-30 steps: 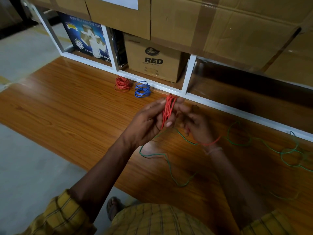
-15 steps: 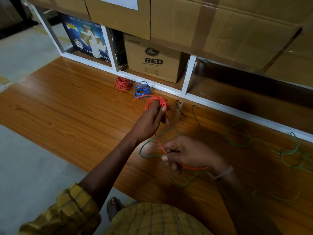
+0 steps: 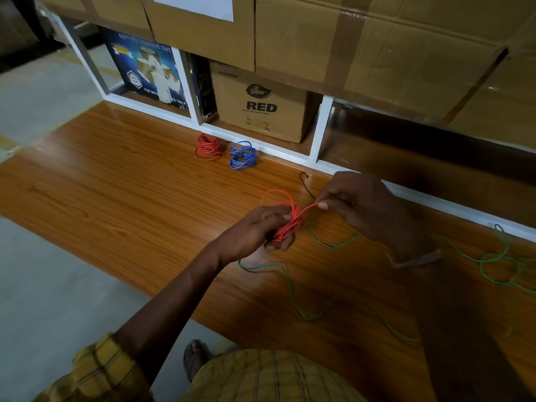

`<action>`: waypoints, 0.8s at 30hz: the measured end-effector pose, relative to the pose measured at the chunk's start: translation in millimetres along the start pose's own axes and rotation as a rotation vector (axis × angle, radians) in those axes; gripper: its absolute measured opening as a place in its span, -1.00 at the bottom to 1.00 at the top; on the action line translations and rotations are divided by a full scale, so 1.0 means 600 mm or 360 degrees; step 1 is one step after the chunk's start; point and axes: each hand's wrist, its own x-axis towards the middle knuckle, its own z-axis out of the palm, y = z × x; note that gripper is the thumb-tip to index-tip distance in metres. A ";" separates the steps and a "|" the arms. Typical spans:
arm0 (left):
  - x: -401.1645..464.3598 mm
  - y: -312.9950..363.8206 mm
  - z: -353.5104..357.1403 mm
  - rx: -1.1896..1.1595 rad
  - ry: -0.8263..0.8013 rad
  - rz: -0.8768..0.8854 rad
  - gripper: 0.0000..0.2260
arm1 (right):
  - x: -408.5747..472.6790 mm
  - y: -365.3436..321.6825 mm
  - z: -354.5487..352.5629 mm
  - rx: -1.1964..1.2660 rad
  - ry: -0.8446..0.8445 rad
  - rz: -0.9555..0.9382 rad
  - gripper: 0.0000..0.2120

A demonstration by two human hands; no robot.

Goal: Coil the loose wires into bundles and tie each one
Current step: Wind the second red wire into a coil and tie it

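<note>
You are working over a glossy wood-grain worktop [image 3: 121, 198] with a grey floor [image 3: 43, 300] to its left and a white-framed shelf [image 3: 320, 129] along its far edge, taped cardboard cartons [image 3: 377, 39] stacked above it. In the shelf stands a blue box [image 3: 145, 71] whose print reads in part "SELF ADHESIVE TAPE", and beside it a brown carton [image 3: 261, 111] marked "Dabur" and "RED"; the smaller lines under that are too blurred to read. Your left hand [image 3: 255, 230] grips the orange wire coil [image 3: 287, 221] just above the worktop, fingers curled round the gathered loops, while your right hand [image 3: 356, 201] pinches that wire's loose end between thumb and fingertip, drawn out to the right. 2 finished bundles, a red bundle [image 3: 208, 146] and a blue bundle [image 3: 242, 155], lie side by side near the shelf. A loose green wire [image 3: 493, 259] trails across the worktop beneath your hands and off to the right.
</note>
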 end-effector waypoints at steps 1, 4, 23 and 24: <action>0.000 0.004 0.002 -0.0084 0.0060 0.0025 -0.71 | -0.002 0.004 0.011 0.0075 0.0094 0.0003 -0.93; 0.002 0.016 0.007 -0.0301 0.0305 0.0016 -0.57 | -0.010 0.004 0.053 0.0420 0.0351 0.0179 -0.87; 0.057 0.011 -0.019 -0.0999 0.0591 -0.0378 -0.66 | -0.029 -0.060 0.151 0.0534 0.0923 0.0268 -0.86; 0.059 0.011 -0.025 -0.1008 0.0535 -0.0405 -0.66 | -0.026 -0.061 0.155 0.0493 0.0962 0.0257 -0.87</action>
